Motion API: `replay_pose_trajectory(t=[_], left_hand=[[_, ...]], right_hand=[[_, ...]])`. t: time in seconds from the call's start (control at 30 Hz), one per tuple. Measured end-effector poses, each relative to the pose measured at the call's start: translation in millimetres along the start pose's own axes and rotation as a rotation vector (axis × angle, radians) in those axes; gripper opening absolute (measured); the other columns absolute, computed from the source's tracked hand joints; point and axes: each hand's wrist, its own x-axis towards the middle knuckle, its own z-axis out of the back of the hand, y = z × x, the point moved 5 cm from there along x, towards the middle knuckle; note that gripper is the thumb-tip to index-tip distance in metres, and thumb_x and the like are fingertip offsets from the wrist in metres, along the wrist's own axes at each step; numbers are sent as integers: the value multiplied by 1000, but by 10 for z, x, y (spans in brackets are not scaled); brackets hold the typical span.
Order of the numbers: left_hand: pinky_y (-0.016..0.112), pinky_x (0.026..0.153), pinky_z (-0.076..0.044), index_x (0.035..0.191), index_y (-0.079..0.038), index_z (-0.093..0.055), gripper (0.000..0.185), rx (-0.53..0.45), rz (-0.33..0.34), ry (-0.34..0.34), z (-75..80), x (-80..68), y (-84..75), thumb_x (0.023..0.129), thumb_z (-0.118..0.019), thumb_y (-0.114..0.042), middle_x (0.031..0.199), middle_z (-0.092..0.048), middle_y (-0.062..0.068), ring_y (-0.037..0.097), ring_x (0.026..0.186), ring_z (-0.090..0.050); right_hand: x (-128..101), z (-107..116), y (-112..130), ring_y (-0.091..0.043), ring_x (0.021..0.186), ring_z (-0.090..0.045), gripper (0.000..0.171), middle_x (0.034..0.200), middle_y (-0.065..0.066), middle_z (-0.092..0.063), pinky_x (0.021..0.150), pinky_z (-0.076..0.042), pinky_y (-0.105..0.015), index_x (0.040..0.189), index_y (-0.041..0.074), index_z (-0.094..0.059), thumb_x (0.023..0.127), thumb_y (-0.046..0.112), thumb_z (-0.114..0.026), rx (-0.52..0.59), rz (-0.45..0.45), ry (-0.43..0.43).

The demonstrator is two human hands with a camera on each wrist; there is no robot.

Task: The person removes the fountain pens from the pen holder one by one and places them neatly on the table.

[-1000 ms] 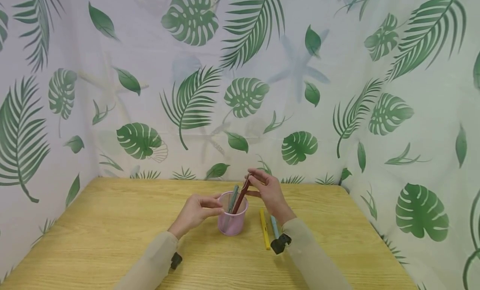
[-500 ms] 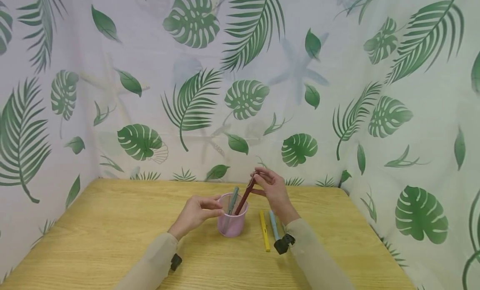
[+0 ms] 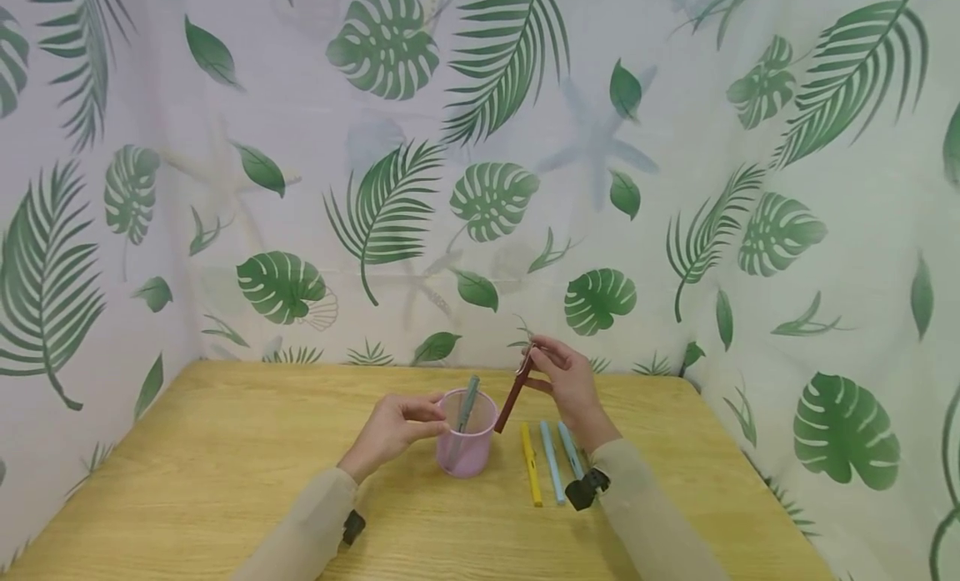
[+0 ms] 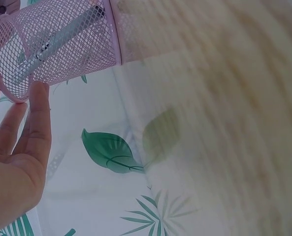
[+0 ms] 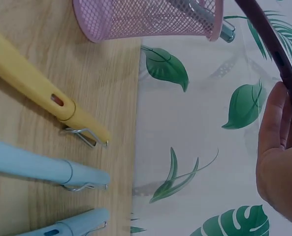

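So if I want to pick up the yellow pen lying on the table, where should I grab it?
Probably take the yellow pen around the middle of its barrel, coming down from above with thumb and finger on its two long sides. It lies flat on the table, close beside a light blue pen, so a narrow pinch fits best. Its wire clip end looks too thin for a steady grip.

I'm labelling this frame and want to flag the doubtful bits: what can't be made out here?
- Right hand: grip on the dark red pen; fingers cover the pen's top in the head view, and the right wrist view cuts it off.
- Grey pen in the pink mesh cup: lower end blurred behind mesh in every view.
- Left hand: thumb out of frame in the left wrist view.
- Third pen on the table, light blue: mostly cut off by the bottom edge in the right wrist view.
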Motion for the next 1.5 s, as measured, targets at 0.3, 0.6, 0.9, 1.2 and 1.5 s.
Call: replay_pose_trajectory(t=[0.3,0.6,0.9,1.2,1.5], left_hand=[[50,105,-46,98,-5,-76,23,-1,7,1,-24,-1,-7,80,-81,-19,128,-66,9,25,127,-57],[49,101,-49,96,-5,-77,22,19,-8,13,-40,-3,-8,81,-81,-21,129,-66,11,27,126,-58],[48,102,-49,96,-5,-77,22,19,3,10,-34,-4,7,81,-81,-20,129,-65,12,27,127,-57],[47,102,-49,89,-17,-78,12,26,25,-8,2,-26,-5,79,-82,-23,132,-65,5,25,124,-60],[44,97,-53,97,-6,-77,23,19,9,0,-2,-18,-15,81,-81,-22,133,-63,7,28,121,-62]], right_hand=[[-22,105,-65,-14,88,-70,33,98,6,-74,80,-61,-37,129,1,-56,99,13,-59,8,-46,-32],[-72,196,-147,-14,89,-70,33,100,5,-74,80,-61,-37,131,1,-56,100,14,-57,-6,-77,-42],[-102,241,-188,-13,88,-70,34,99,7,-74,79,-61,-35,131,1,-55,100,15,-57,-2,-83,-57],[-94,305,-244,-13,88,-69,32,99,8,-75,79,-60,-34,129,5,-59,100,20,-58,-10,-101,-61],[-93,388,-265,-10,85,-67,36,92,8,-72,73,-59,-29,129,3,-59,98,22,-61,-59,-134,-75]])
